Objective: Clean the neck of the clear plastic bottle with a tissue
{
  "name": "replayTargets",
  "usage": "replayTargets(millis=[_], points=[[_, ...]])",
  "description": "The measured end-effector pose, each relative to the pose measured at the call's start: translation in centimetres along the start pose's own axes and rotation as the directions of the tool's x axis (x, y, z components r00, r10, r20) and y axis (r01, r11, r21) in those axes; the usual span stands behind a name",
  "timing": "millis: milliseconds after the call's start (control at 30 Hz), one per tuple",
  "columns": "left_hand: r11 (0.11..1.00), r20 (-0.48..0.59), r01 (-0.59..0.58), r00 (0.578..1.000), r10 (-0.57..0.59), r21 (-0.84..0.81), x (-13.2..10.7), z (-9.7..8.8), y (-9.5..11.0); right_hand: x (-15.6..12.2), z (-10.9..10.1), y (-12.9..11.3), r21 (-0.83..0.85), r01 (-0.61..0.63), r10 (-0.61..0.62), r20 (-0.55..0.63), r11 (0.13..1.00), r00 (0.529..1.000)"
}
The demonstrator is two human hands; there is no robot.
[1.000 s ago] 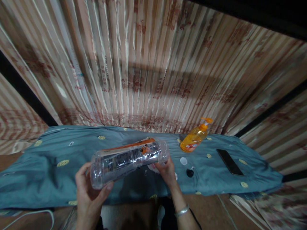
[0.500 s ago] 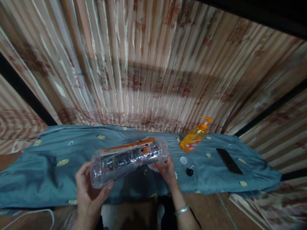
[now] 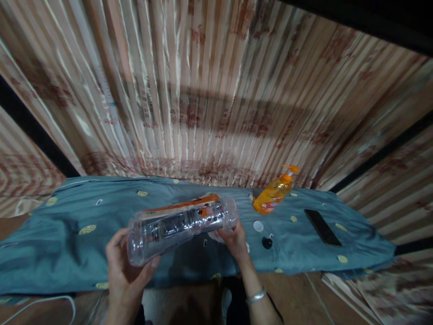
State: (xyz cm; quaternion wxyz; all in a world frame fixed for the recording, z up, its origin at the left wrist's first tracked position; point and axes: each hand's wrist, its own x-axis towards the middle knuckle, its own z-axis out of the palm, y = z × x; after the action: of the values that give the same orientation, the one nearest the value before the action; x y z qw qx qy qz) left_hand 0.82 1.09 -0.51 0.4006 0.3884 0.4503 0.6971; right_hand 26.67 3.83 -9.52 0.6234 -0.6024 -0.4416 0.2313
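Now the left hand (image 3: 124,279) cups one end of the clear container (image 3: 181,226), the right hand (image 3: 236,243) clasps the other, presumably to steady its length between them above the blue sheet (image 3: 64,253); the pump bottle (image 3: 272,196) stands beyond the right hand.

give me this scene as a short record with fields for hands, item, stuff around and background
left hand: grips left end of clear bottle
right hand: grips its right end, bracelet on wrist
bottle: sideways, orange on label
right of bottle: pump bottle with orange liquid, white disc, small black object, phone
surface: teal cloth
background: striped curtain
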Motion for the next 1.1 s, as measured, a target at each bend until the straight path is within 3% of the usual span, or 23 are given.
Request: replayTargets(millis=[467, 1100], points=[[1.0, 0.003, -0.02, 1.0, 0.02, -0.009, 0.01, 0.2, -0.01, 0.03, -0.06, 0.21, 0.029, -0.052, 0.051, 0.033, 0.998, 0.998], [1.0, -0.003, -0.026, 1.0, 0.025, -0.018, -0.12, 0.39, 0.18, 0.08, -0.09, 0.55, 0.01, -0.02, 0.02, 0.018, 1.0, 1.0]])
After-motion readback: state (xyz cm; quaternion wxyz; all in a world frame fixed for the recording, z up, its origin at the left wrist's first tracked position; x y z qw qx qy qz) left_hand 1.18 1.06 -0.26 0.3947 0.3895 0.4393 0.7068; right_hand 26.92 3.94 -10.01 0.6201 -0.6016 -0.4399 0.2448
